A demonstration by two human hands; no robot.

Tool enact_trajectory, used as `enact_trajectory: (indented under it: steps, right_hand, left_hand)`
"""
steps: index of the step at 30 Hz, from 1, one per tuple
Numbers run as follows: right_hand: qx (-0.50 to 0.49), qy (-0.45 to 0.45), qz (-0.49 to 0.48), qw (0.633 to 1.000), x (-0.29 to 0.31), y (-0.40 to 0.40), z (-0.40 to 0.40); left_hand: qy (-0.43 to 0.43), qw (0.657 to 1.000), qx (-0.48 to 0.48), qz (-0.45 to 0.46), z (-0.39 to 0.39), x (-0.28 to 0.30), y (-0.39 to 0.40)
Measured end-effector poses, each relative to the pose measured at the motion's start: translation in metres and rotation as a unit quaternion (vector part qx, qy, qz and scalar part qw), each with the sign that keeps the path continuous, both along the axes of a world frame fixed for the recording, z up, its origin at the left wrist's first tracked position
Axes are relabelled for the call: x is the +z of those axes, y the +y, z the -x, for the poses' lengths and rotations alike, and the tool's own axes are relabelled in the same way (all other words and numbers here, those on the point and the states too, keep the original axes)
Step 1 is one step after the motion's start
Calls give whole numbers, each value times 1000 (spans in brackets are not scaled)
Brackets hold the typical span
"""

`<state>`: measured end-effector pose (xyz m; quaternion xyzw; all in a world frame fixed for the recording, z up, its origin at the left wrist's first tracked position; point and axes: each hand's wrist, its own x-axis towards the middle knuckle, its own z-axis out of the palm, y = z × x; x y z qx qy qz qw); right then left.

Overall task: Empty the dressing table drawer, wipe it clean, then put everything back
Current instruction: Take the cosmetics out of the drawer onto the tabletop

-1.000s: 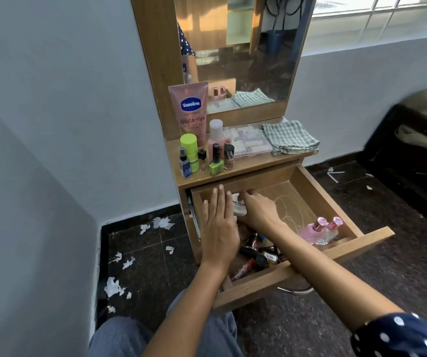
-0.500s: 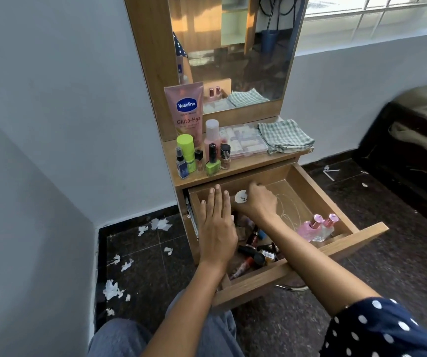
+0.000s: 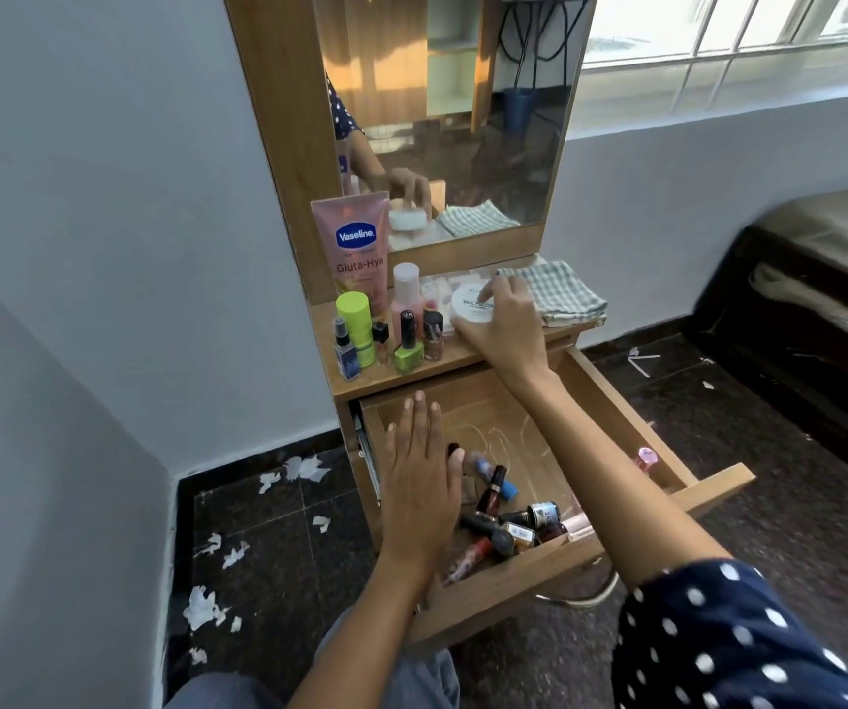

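Observation:
The wooden drawer (image 3: 713, 483) is pulled out below the dressing table top (image 3: 442, 360). My right hand (image 3: 501, 324) grips a round white jar (image 3: 473, 307) over the table top, near the clear plastic box. My left hand (image 3: 419, 478) lies flat with straight fingers over the drawer's left side. Several small cosmetic bottles and lipsticks (image 3: 508, 524) lie heaped at the drawer's front. A pink bottle cap (image 3: 646, 455) shows past my right forearm. White streaks mark the bare drawer bottom (image 3: 493, 427).
On the table top stand a pink Vaseline tube (image 3: 355, 243), a green stick (image 3: 353, 314), a small spray bottle (image 3: 345, 350), nail polishes (image 3: 408, 345) and a folded checked cloth (image 3: 554, 291). Torn paper bits (image 3: 207, 606) litter the dark floor. A bed (image 3: 820, 263) stands at the right.
My right hand has lifted the white jar out of the drawer and carried it up to the table top. My left hand has stayed flat over the drawer.

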<state>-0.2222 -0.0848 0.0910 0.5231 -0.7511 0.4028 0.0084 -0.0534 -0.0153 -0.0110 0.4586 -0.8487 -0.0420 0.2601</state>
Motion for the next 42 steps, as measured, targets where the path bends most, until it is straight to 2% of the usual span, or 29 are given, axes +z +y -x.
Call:
enact_trajectory:
  steps: [5,9,14,17,20,23,27,31,35,38,42]
  right_hand:
    - [24,-7,-20,999,-10,-35,6]
    - [61,-3,-16,998,-18,-34,12]
    - [70,77,81,991,-31,34,0]
    - [85,79,32,993,-52,83,-1]
    - [77,52,-55,994,-69,110,2]
    - [42,-29,-81,995,-75,112,5]
    - [11,-108,-112,988,-81,100,10]
    - [-8,-99,-164,981,-88,98,13]
    - [-21,-112,-171,979,-89,96,15]
    - [-20,-119,-173,977,-89,93,14]
    - [-29,-141,-149,978,-89,92,14]
  left_hand:
    - [17,1000,-7,-9,-1,-4,-1]
    - [16,1000,-13,-19,-1,-6,-1]
    - [-11,1000,2,-13,0,-7,-3]
    - [-5,1000,-7,-7,2,-6,-2]
    - [-20,1000,-9,-1,2,-3,-1]
    - [-32,999,-19,6,3,-1,1]
    - [-92,993,-68,29,4,5,-1]
    - [-131,981,-138,-29,19,19,-7]
    - [-221,964,-106,-101,39,28,-8]
    - [-211,965,-78,-131,45,25,-5]
    - [-133,978,-62,-150,43,21,-1]
